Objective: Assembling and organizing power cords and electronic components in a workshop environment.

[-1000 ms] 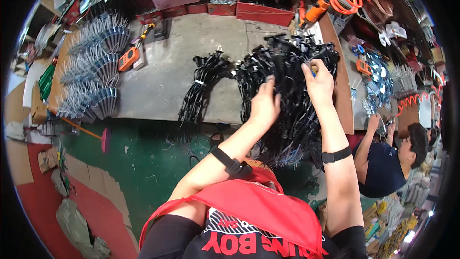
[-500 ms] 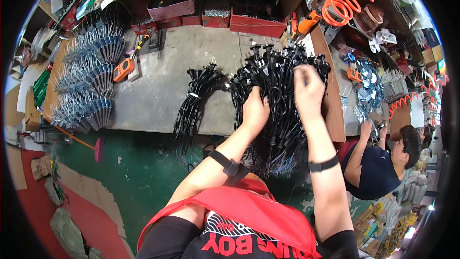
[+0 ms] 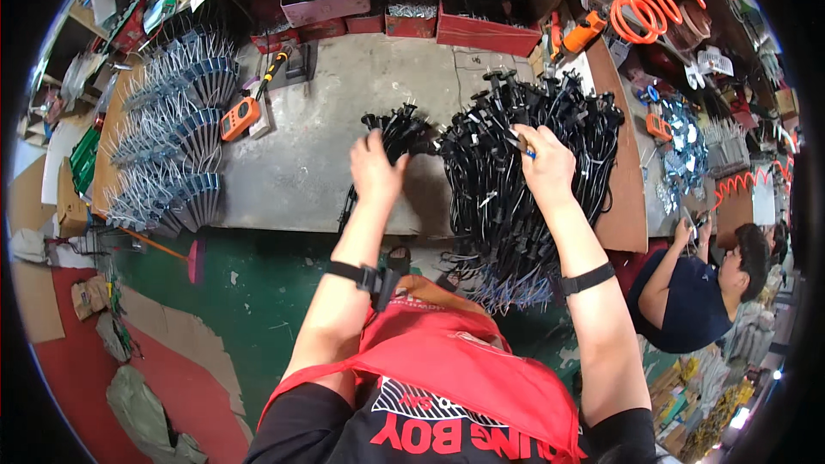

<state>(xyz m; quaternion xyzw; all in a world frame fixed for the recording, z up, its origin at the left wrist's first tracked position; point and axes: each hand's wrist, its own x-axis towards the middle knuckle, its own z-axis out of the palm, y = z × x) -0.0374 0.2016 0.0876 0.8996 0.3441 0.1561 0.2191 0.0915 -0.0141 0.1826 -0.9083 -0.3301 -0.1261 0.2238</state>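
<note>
Table: grey-topped table point(image 3: 301, 155), brown wooden side edges; dark green floor point(image 3: 258, 292) below.
Left hand point(image 3: 375, 172): mid-frame, over the small bundle of black plug cables point(image 3: 398, 127); grip part-open, fingers spread, cannot tell if it has hold of any.
Right hand point(image 3: 547, 163): right of centre, over the big pile of black plug cables point(image 3: 485, 180); grip pinched on a small blue-marked item point(image 3: 528, 153), kind unclear.
Upper left: fanned rows of blue parts with pale wires point(image 3: 193, 125); orange handheld meter point(image 3: 240, 119) just beside.
Top: red open-topped bin point(image 3: 485, 33).
Upper right: orange coiled hose point(image 3: 638, 15).
Right: co-worker in dark top point(image 3: 687, 301).
</note>
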